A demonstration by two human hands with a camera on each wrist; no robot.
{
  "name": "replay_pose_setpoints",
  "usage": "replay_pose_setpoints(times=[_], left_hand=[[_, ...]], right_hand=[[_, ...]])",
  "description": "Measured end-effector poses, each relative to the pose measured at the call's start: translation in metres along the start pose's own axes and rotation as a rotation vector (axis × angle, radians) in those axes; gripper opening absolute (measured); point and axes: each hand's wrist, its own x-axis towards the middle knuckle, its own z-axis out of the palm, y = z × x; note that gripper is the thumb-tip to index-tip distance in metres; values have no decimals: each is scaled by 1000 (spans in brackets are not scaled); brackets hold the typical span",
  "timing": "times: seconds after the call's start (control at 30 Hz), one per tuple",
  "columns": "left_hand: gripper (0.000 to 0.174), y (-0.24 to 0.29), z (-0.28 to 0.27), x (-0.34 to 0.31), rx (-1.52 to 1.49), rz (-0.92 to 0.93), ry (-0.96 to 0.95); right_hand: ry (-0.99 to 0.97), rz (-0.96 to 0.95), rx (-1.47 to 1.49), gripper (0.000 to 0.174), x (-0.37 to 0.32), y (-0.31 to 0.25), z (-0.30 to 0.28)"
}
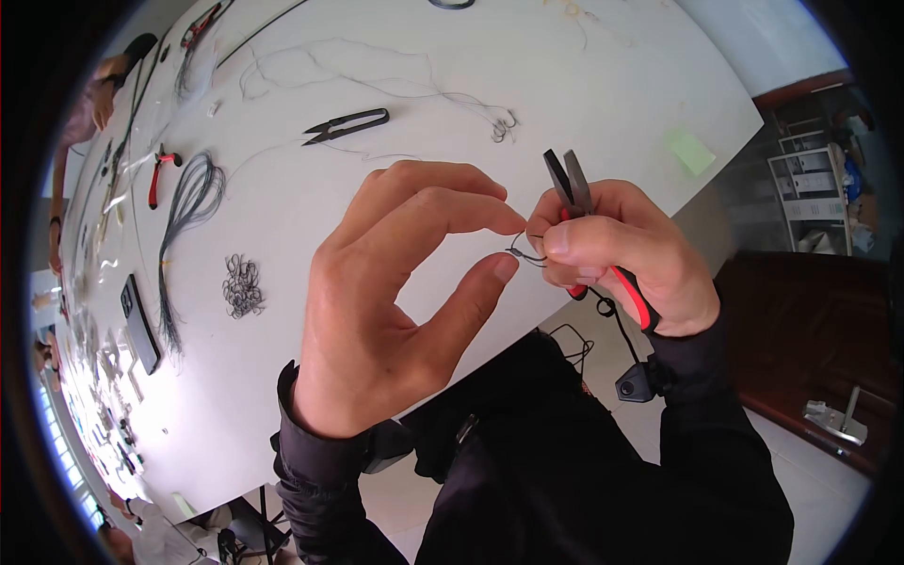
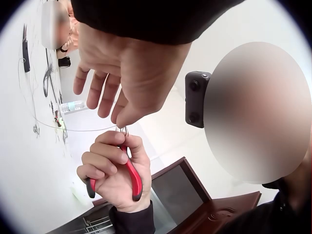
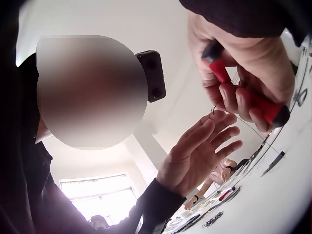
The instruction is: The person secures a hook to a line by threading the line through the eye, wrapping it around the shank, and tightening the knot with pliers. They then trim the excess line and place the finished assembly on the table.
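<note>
My right hand point(image 1: 626, 254) holds red-and-black pliers point(image 1: 569, 184), their grey jaws slightly apart and pointing up, away from the hooks. Its thumb and forefinger pinch a small dark wire hook or loop point(image 1: 529, 256). Beside it, my left hand point(image 1: 405, 282) has its thumb and fingers spread in a wide curve around the hook's end; in the head view the forefinger tip is at the loop. In the left wrist view a thin line point(image 2: 78, 130) runs from the hooks toward the table. The right wrist view shows the red handles point(image 3: 263, 105) in the palm.
On the white table point(image 1: 254, 405) lie black thread snips point(image 1: 347, 124), a pile of hooks point(image 1: 243, 285), a bundle of grey line point(image 1: 193, 193), a phone point(image 1: 140, 323), other red pliers point(image 1: 158, 177) and a hook cluster point(image 1: 504, 125). Other people sit along the far left edge.
</note>
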Motion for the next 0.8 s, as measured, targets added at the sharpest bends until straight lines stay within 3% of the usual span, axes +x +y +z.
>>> replay_pose_setpoints(times=[0.23,0.53,0.8], left_hand=[[30,-2,-1,-5,-47,34,49],[19,3,-4,-10,16,9,35],[19,3,-4,-13,12,21,21]], right_hand=[[1,1,-59,27,2,-2,7],[-4,-20,-120,27,-3,-10,12],[-58,-44,-67,25,-4,-12,10]])
